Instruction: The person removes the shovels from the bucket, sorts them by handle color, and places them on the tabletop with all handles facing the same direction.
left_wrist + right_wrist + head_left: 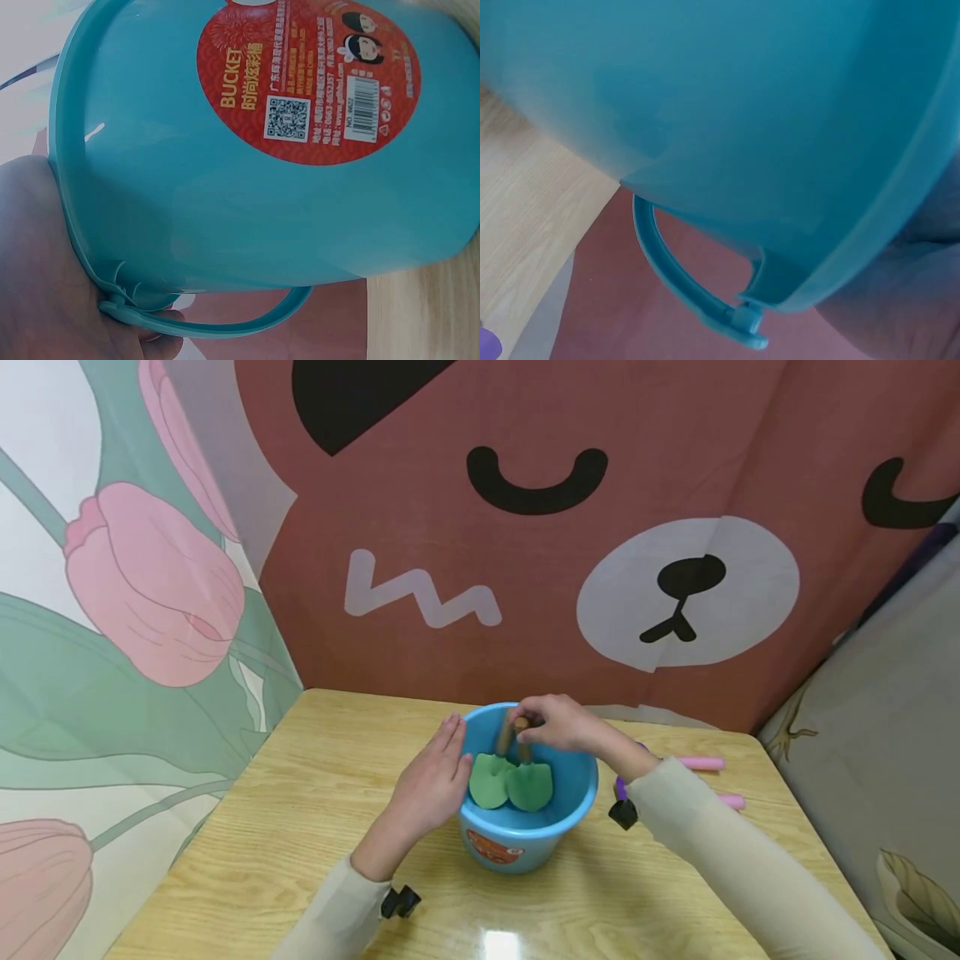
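Observation:
A light blue bucket (pixel 517 852) stands upright on the table, its red label toward me. Two small toy shovels lean inside it: a left shovel (pixel 489 781) and a right shovel (pixel 530 787), with green blades down and brown handles up. My right hand (pixel 562 725) reaches over the far rim and pinches the right shovel's handle. Against the bucket's left rim rests my left hand (pixel 431 781), its fingers fairly straight and pointing away. In the left wrist view, the bucket's carrying handle (pixel 225 330) hangs beside that hand. The right wrist view hides the right fingers behind the bucket wall.
Pink rods (pixel 701 763) and a purple piece (pixel 620 789) lie on the table right of the bucket, partly covered by the right arm. A printed cloth (pixel 420 660) hangs behind the wooden table (pixel 300 827).

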A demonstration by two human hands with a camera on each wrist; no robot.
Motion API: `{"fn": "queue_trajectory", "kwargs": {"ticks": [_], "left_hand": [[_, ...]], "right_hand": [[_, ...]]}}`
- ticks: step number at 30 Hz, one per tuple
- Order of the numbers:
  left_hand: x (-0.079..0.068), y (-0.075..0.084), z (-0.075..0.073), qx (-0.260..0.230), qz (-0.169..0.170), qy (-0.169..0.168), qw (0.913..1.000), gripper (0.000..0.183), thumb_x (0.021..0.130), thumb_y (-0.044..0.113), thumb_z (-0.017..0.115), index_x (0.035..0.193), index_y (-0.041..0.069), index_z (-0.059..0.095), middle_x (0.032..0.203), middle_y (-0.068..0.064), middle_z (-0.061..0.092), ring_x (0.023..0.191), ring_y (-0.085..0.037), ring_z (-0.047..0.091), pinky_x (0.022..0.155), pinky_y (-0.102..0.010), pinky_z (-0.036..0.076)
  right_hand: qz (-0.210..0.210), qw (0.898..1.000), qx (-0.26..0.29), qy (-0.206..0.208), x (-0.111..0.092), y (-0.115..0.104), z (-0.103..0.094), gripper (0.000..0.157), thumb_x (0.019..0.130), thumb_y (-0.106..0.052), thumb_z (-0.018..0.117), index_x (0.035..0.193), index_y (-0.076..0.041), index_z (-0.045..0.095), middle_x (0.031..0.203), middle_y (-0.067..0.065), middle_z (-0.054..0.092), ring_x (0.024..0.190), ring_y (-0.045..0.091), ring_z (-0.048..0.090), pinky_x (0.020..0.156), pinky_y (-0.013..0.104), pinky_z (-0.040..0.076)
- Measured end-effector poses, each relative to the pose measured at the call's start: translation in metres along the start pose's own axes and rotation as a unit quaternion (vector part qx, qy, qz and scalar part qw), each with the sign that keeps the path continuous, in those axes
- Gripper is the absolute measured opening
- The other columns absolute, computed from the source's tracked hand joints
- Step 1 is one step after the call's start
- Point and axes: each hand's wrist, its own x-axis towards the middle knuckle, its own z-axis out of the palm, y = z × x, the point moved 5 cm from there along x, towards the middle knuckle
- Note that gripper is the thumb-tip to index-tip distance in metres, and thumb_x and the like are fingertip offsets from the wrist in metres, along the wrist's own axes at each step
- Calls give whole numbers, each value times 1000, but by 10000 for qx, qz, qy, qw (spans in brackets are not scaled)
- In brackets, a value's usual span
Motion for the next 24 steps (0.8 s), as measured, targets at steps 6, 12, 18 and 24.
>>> {"fn": "queue_trajectory", "kwargs": {"ticks": [6, 12, 18, 24], "left_hand": [[0, -1, 1, -16, 12, 9, 10000, 60, 109, 32, 36, 156, -5, 31, 166, -17, 24, 155, -31, 18, 123, -48, 26], [0, -3, 2, 5, -1, -2, 10000, 60, 109, 32, 35, 156, -4, 30, 166, -17, 24, 154, -32, 20, 123, -48, 26], [0, -3, 3, -40, -29, -27, 10000, 60, 109, 32, 35, 156, -4, 30, 166, -17, 23, 155, -30, 18, 123, -48, 26], [1, -2, 3, -4, -8, 23, 10000, 59, 109, 32, 35, 156, -4, 30, 166, -16, 23, 155, -29, 17, 123, -48, 25]], "right_hand": [[149, 9999, -17, 85, -1, 4, 0, 26, 96, -18, 70, 122, -13, 71, 113, 2, 70, 103, 22, 63, 93, 44, 54], [131, 9995, -245, 119, 4, 2, 0, 25, 96, -20, 71, 120, -13, 71, 107, 2, 71, 97, 20, 62, 87, 42, 54], [150, 9991, -349, 197, 5, 0, -3, 26, 96, -22, 71, 120, -12, 72, 104, 2, 71, 93, 19, 62, 83, 39, 55], [260, 9985, -107, 463, -2, 2, -17, 28, 97, -22, 70, 122, -8, 70, 105, 4, 71, 96, 21, 64, 84, 40, 56]]}}
